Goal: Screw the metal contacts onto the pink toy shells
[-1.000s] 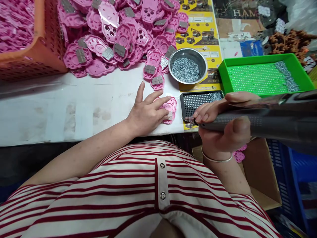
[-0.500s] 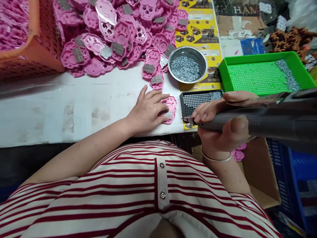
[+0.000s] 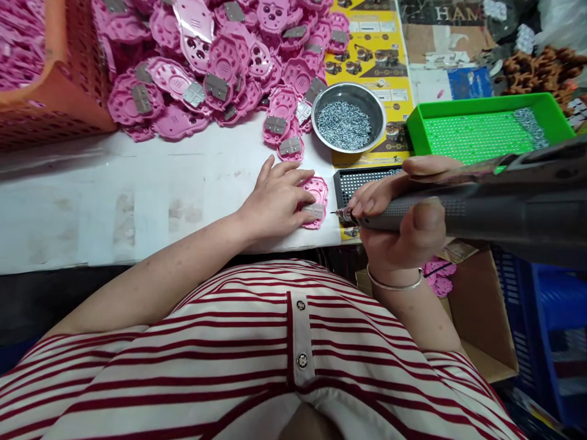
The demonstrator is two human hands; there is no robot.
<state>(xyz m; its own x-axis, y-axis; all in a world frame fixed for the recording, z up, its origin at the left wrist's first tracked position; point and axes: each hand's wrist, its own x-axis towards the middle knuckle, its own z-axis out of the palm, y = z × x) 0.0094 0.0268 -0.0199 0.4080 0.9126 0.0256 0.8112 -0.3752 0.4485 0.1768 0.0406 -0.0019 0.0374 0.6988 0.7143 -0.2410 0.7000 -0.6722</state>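
Observation:
A pink plastic toy shell with a grey metal plate across its lower part lies on the table. My left hand holds it down from the left, thumb and fingertips on its edge and plate, the other fingers spread. In my right hand is a dark grey electric screwdriver, gripped around its body and pointing left. Its thin bit is just right of the shell, apart from it. Behind the right hand, a black perforated tray is partly hidden.
A steel bowl of small screws stands behind the shell. To the right is a green tray with screws. Many pink shells are heaped at the back, beside an orange basket. Below right sits a cardboard box.
My right hand has moved the screwdriver slightly left and up, bringing its bit closer to the shell. My left hand remains on the shell, almost still.

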